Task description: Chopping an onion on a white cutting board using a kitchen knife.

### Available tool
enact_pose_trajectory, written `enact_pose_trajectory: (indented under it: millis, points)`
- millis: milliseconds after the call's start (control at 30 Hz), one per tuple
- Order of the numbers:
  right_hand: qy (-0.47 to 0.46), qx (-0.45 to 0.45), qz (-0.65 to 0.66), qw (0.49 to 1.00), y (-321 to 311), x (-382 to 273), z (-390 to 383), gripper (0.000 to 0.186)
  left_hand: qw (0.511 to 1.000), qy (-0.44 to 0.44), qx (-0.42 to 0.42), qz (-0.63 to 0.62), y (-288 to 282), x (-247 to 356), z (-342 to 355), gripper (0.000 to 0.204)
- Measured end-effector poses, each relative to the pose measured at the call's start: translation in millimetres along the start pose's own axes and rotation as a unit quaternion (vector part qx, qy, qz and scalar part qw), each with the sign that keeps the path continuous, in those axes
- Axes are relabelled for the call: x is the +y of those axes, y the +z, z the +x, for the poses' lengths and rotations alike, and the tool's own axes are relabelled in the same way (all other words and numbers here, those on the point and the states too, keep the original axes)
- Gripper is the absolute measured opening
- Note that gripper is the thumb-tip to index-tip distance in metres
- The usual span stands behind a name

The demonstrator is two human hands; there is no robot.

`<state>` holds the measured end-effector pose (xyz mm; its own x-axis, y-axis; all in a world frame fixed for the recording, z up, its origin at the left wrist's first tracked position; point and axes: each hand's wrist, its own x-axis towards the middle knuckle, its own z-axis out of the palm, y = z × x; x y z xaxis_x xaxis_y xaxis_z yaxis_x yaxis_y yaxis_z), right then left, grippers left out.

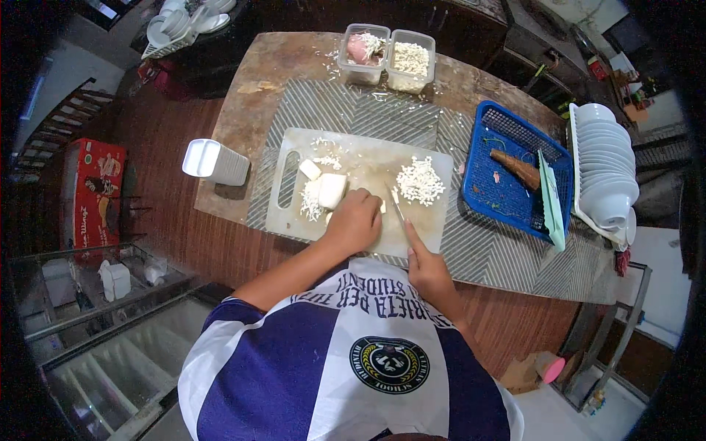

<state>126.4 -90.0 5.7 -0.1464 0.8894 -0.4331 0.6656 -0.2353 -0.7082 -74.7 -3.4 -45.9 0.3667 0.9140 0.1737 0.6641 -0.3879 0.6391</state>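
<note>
Knife [398,209], grasped in the right hand [429,272], was over the cutting board [432,229], pointing toward its far edge, long axis leaning leftward. The left hand [357,220] curled beside a white piece [383,207]; its grip I couldn't tell. Bare board stretched between knife and near-right corner; a diced heap [420,181] sat by the right edge. Upside-down lettering [346,287] and a round emblem [390,364] marked the shirt [287,375].
</note>
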Motion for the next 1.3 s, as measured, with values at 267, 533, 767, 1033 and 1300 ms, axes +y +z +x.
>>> enact_pose_trajectory:
  millis: [267, 533, 767, 1033, 1300]
  points:
    - [-0.108, 0.029, -0.022, 0.993, 5.6, 0.5, -7.4, 0.065, 1.000, -0.020, -0.007, 0.003, 13.3, -4.0, 0.5, 0.023]
    - [-0.114, 0.036, -0.072, 0.990, 8.2, -1.7, -9.9, 0.072, 0.999, -0.029, 0.001, -0.015, 15.5, -1.1, -0.9, 0.020]
    - [-0.041, -0.012, -0.085, 0.995, 9.2, -2.4, -7.0, 0.071, 0.999, -0.010, 0.008, -0.029, 21.3, -6.8, -2.1, 0.015]
    - [0.045, -0.079, -0.103, 0.990, 7.0, -2.1, -0.2, 0.075, 0.998, -0.011, 0.025, -0.058, 21.3, -11.1, -0.2, 0.009]
    - [0.071, -0.116, -0.103, 0.985, 9.7, -5.9, 11.0, 0.086, 0.998, -0.023, 0.015, -0.061, 21.7, -10.3, -1.2, 0.007]
